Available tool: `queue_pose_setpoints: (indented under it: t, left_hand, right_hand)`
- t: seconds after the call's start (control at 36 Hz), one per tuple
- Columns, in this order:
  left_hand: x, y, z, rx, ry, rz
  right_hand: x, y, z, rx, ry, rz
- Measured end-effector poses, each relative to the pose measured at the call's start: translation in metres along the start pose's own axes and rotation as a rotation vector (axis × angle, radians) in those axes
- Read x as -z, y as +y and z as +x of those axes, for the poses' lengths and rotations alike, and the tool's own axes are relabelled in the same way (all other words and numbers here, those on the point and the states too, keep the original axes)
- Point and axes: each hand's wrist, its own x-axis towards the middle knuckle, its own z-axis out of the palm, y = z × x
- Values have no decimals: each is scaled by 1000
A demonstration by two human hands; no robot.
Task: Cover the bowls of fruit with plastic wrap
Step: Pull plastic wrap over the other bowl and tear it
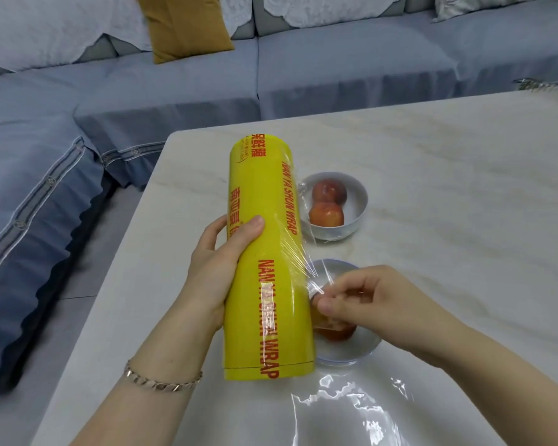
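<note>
- The roll of plastic wrap [268,252], yellow with red lettering, is held off the worktop [448,188] near its left edge. It points away from the person, just left of both bowls.
- The left hand [219,262] grips the roll around its middle from the left side, with the thumb lying across the top.
- A loose film [306,268] peels off the roll's right side, wrinkled and glinting. It runs from near the white bowl's left rim down to the right hand.
- The right hand [368,297] pinches the film's edge between thumb and fingertips, with the other fingers curled, right above the near bowl.
- The near bowl [361,355] looks clear or pale and stands on the worktop, partly hidden by the roll and the right hand. A reddish fruit [339,333] shows inside it under the fingers.
- The white bowl [358,204] stands just beyond it, uncovered on top, and holds two red fruits [326,214] touching one another.
- At the lower edge of the view a shiny stretch of wrap [345,413] lies over something rounded. What it covers cannot be told.
- A chain bracelet [161,379] sits on the left wrist.
- Beyond the pale marbled worktop is a blue-grey sofa [335,69] with a mustard cushion [187,24].
</note>
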Motion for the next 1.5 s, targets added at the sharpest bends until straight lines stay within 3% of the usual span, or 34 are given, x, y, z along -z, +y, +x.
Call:
queue_pose_setpoints:
  t: [0.11, 0.31, 0.47, 0.61, 0.78, 0.97, 1.06, 1.11, 1.19, 1.28, 1.5]
  left_hand:
    - [0, 3, -1, -16, 33, 12]
    - [-7, 12, 0, -27, 50, 1]
    - [-12, 11, 1, -18, 48, -1]
    - [-15, 13, -1, -41, 111, 16]
    - [-14, 11, -7, -233, 246, 253]
    - [-17, 14, -18, -281, 168, 365]
    - [-18, 19, -22, -289, 143, 361]
    - [-20, 22, -24, -291, 130, 352]
    - [-22, 24, -27, -292, 108, 345]
    - [-25, 25, -28, -300, 93, 354]
    - [-27, 17, -25, -270, 141, 442]
  right_hand:
    - [0, 3, -4, 141, 30, -117]
    - [-11, 13, -5, 267, 85, -57]
    - [-19, 14, -4, 273, 77, 109]
    - [-21, 4, -8, 113, 154, 161]
    - [-13, 1, -15, 139, 171, -80]
    - [-2, 0, -6, 13, 278, -278]
    - [-2, -4, 3, 58, 309, -369]
    - [-1, -3, 15, 58, 327, -269]
    - [-5, -3, 31, -57, 222, -33]
    - [-15, -8, 34, -35, 146, -14]
    - [-17, -10, 22, 159, 325, 97]
